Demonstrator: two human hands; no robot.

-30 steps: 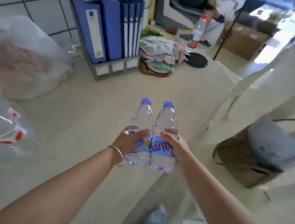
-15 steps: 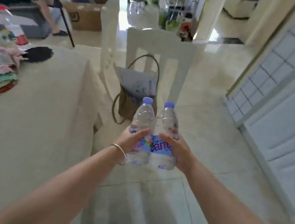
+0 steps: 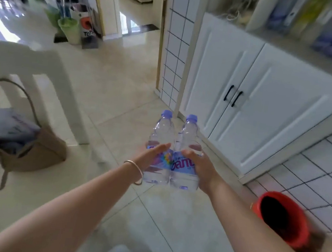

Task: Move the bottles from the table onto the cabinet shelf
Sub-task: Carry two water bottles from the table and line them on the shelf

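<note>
The glossy tiled floor (image 3: 108, 81) carries a white chair (image 3: 32, 67), a red bucket (image 3: 283, 220), a green bin (image 3: 69, 30), and the white cabinet (image 3: 257, 103).

Before my two bottles (image 3: 173, 152) the tiled floor (image 3: 113, 90) is open up to the white cabinet (image 3: 254, 99). Its two doors are closed, and the black handles (image 3: 233, 96) stand out a little. The shelf (image 3: 307, 53) above them already carries blurred things. A red bucket (image 3: 283, 220) stands close under my right arm. A white chair (image 3: 31, 71) and a bag (image 3: 22, 146) fill the left side.
</note>
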